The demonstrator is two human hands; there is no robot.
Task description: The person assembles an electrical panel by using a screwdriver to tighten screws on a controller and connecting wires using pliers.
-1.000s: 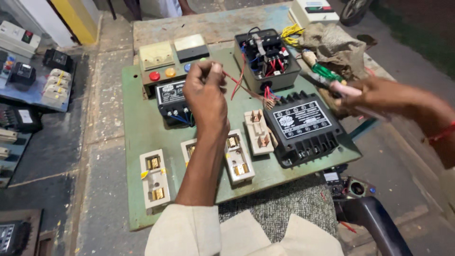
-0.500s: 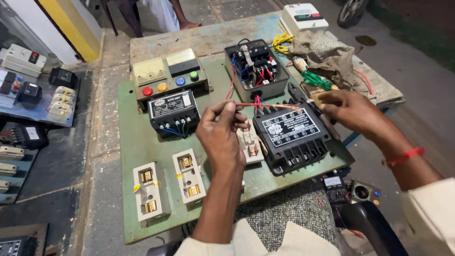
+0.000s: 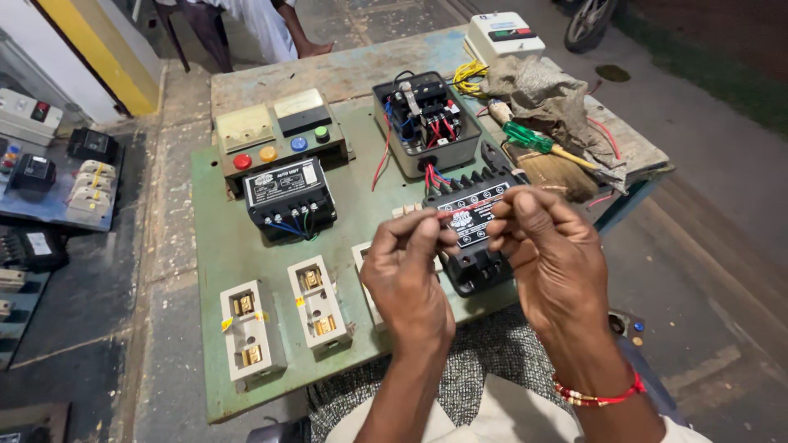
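My left hand (image 3: 408,275) and my right hand (image 3: 548,250) are raised side by side over a green panel board (image 3: 215,238). Together they pinch a short piece of red wire (image 3: 469,209) stretched between their fingertips. Behind the hands sits a black finned module (image 3: 472,226) with red and blue leads running up to an open grey contactor box (image 3: 428,123). Left of the hands lie a black control unit (image 3: 289,197) and white fuse holders (image 3: 250,332). A red bracelet circles my right wrist.
Push buttons and two meters (image 3: 275,131) sit at the board's top. A green-handled screwdriver (image 3: 529,138), a brush, a rag and a white switch box (image 3: 505,34) lie on the right. More electrical parts (image 3: 49,176) rest on the floor left. A person stands at the far end.
My right hand came in from the right and joined the left on the red wire. Both hands have lifted towards me, and the view has tilted down.
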